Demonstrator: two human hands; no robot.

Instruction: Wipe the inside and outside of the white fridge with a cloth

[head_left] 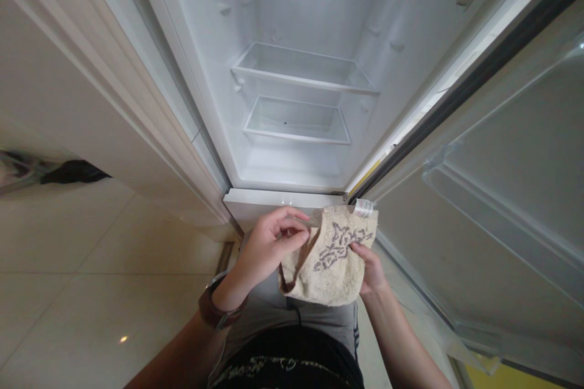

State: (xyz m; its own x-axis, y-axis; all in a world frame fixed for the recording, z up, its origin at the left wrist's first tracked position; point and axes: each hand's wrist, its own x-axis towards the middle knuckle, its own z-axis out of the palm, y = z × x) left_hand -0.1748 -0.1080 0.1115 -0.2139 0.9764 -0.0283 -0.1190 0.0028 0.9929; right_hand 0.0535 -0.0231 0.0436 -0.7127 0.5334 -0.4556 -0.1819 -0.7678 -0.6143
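Observation:
A beige cloth (344, 273) with a dark pattern and a white label is held folded in front of my lap, before the open fridge. My right hand (370, 268) grips its right side, thumb on top and the other fingers hidden beneath. At the cloth's left edge is my left hand (269, 243), its fingers curled and the thumb close to the index finger, pinching the folded edge. A brown-strapped watch (223, 307) sits on my left wrist.
The fridge interior has an upper glass shelf (305, 67) and a lower shelf (296, 121). On the right, the fridge door (502, 206) stands open with a clear door rack. A pale door frame (137, 103) rises at left over the tiled floor (114, 304).

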